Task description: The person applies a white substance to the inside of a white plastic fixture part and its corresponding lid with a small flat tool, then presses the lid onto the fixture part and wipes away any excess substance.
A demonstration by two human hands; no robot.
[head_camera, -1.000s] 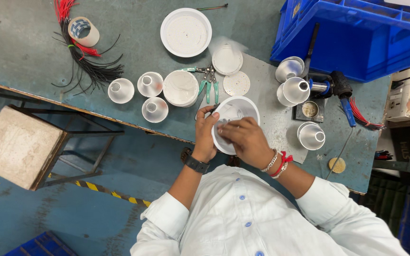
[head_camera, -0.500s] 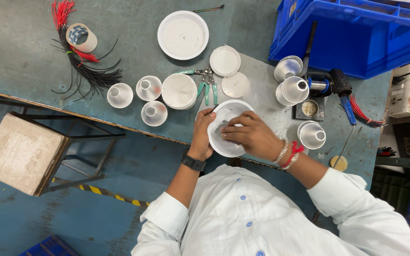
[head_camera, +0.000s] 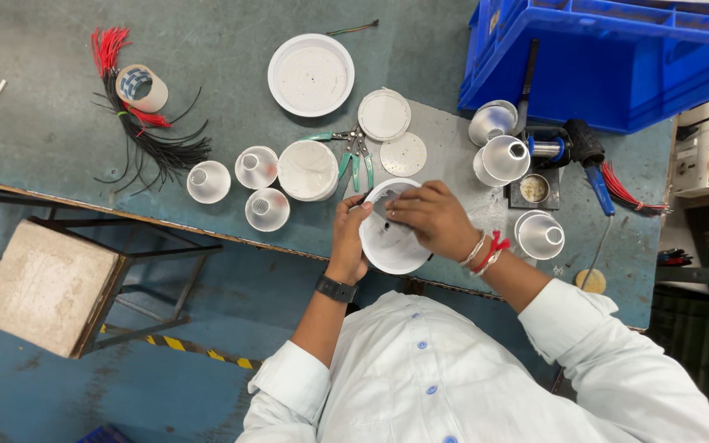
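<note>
My left hand (head_camera: pixel 350 234) grips the left rim of a round white lamp housing (head_camera: pixel 389 246) at the table's near edge. My right hand (head_camera: pixel 428 217) lies over the housing's open top, its fingers closed on a small dark part inside. Thin wires run from the part. A dark watch sits on my left wrist, and red and white bangles on the right one. Just beyond the housing lie green-handled pliers (head_camera: pixel 354 156) and a flat white disc (head_camera: pixel 403 154).
White cup-shaped reflectors (head_camera: pixel 208 181) stand left of a stack of white discs (head_camera: pixel 307 170); more cups (head_camera: pixel 508 157) stand at the right. A bundle of red and black wires (head_camera: pixel 145 131), a large white ring (head_camera: pixel 311 75), a blue crate (head_camera: pixel 609 57), a soldering iron (head_camera: pixel 596 176) and a stool (head_camera: pixel 47 283) surround them.
The view has shifted slightly. My right hand has slid a little across the housing's top; my left hand keeps its hold on the rim.
</note>
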